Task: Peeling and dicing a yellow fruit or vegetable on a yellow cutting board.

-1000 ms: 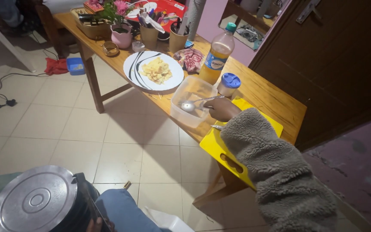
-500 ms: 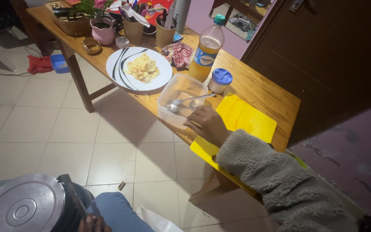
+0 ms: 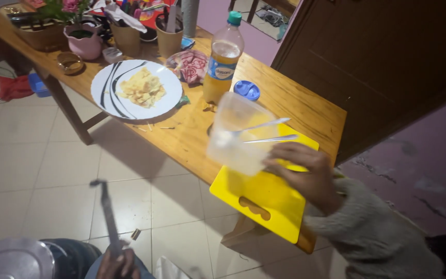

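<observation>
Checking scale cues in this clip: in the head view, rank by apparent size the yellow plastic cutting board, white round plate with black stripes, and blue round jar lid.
1. Yellow plastic cutting board, though nearest the camera.
2. White round plate, nearly as large.
3. Blue round jar lid, clearly smallest.

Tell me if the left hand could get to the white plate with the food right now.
Probably not straight away. The left hand is low near the person's lap, closed around a dark knife-like tool, and the white plate sits far off on the wooden table. Nothing blocks the way, but the grip is occupied.

head-worn view, steeply down, near table (image 3: 192,134)
</observation>
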